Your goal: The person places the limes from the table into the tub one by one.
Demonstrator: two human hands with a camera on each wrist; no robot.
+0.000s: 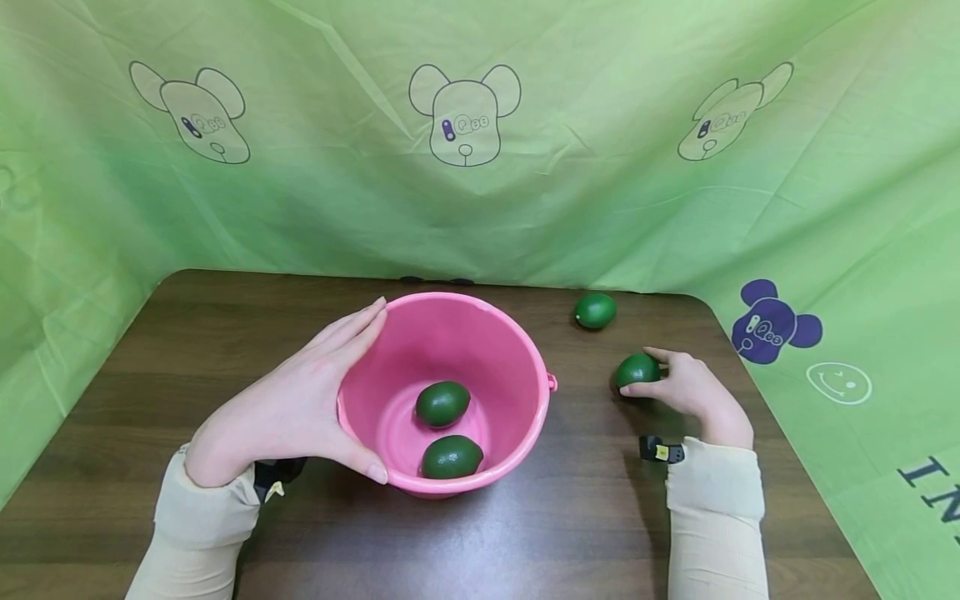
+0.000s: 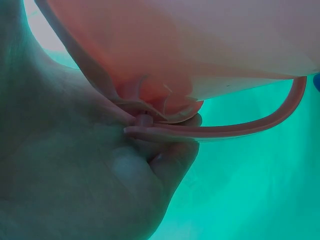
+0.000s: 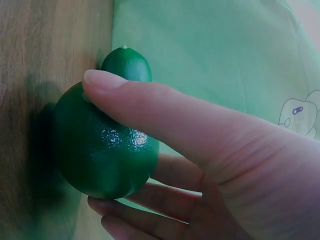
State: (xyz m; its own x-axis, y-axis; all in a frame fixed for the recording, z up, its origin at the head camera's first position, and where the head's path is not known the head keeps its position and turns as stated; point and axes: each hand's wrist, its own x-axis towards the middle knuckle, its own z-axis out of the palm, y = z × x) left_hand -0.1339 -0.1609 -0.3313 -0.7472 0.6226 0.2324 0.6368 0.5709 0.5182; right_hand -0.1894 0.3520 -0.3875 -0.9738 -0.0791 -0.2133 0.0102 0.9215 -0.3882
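Observation:
A pink bucket [image 1: 517, 367] is tipped so that its mouth faces me, with two dark green limes [image 1: 443, 404] inside. My left hand [image 1: 300, 400] grips the bucket's left side, thumb on the near rim and fingers along the far left rim. From below, the left wrist view has this hand [image 2: 115, 175] by the joint of the curved handle [image 2: 240, 129]. To the right, my right hand [image 1: 693, 390] pinches a lime [image 1: 636, 371] between thumb and fingers. The right wrist view puts this lime [image 3: 105, 145] close to the tabletop; whether it touches is unclear.
Another lime [image 1: 596, 311] lies on the brown wooden table [image 1: 585, 517], near the back edge and beyond the right hand. Green cloth [image 1: 322, 200] printed with bear heads hangs behind the table and at both sides.

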